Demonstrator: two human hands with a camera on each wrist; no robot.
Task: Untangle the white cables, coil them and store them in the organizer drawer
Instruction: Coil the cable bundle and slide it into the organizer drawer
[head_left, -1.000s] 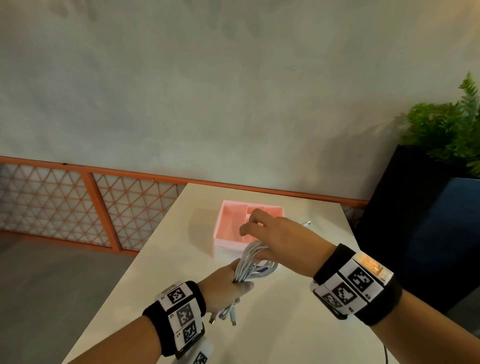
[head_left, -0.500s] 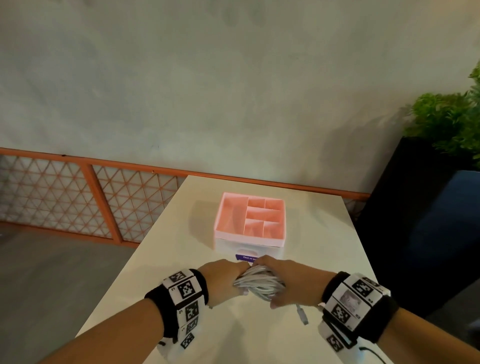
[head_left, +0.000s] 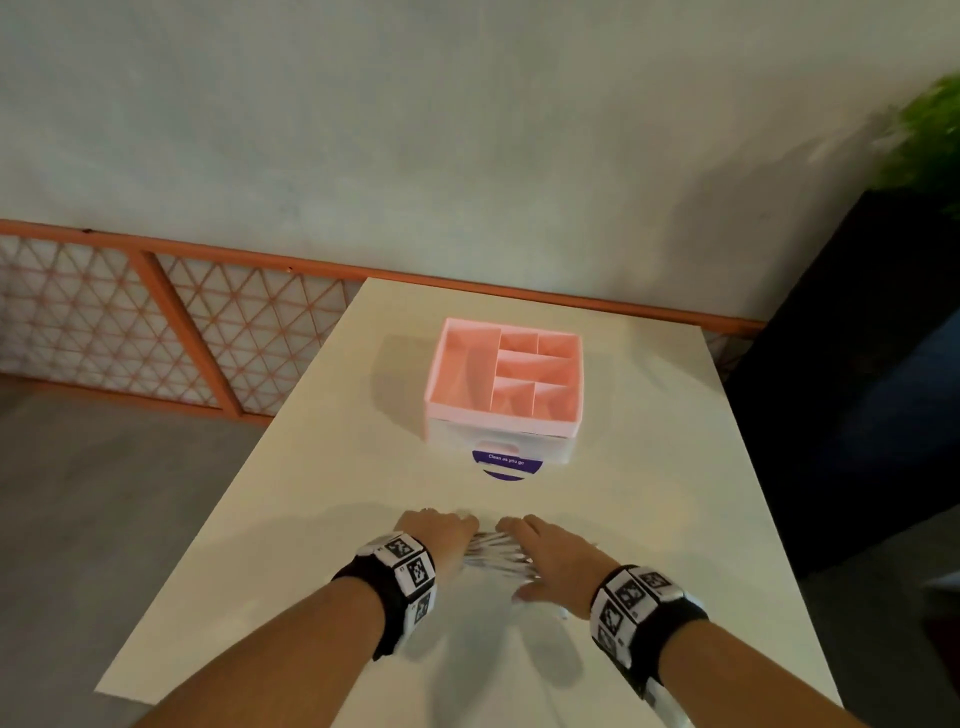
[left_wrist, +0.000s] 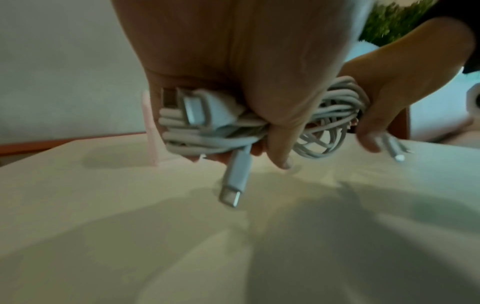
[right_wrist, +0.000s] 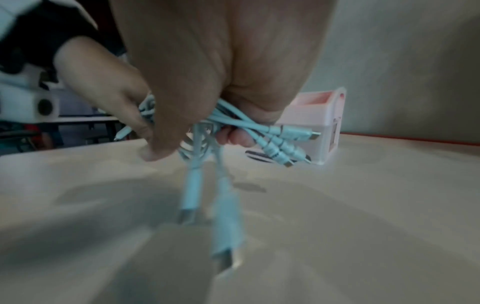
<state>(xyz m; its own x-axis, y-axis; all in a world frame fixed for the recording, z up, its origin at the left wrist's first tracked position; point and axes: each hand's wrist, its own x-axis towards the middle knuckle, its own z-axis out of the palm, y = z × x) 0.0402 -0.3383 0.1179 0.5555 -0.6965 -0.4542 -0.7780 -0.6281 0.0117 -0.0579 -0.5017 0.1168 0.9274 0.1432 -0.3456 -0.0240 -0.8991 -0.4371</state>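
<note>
A tangled bundle of white cables (head_left: 496, 555) hangs just above the near part of the white table (head_left: 332, 499), held between both hands. My left hand (head_left: 441, 535) grips its left end, fingers curled round the strands (left_wrist: 207, 131); one plug (left_wrist: 235, 181) dangles below. My right hand (head_left: 545, 561) grips the right end, with several plugs (right_wrist: 283, 144) sticking out and two (right_wrist: 226, 232) hanging down. The pink organizer (head_left: 504, 384) stands farther back at the table's middle, its top compartments showing nothing inside and its white drawer front (head_left: 498, 447) facing me.
A purple round sticker (head_left: 506, 464) lies on the table in front of the organizer. An orange lattice railing (head_left: 171, 322) runs along the wall on the left. A dark planter (head_left: 852, 374) with a green plant (head_left: 930, 135) stands to the right of the table.
Both hands have drawn the cable bundle back from the organizer toward me and lowered it close to the table. The right hand has shifted from on top of the bundle to its right end.
</note>
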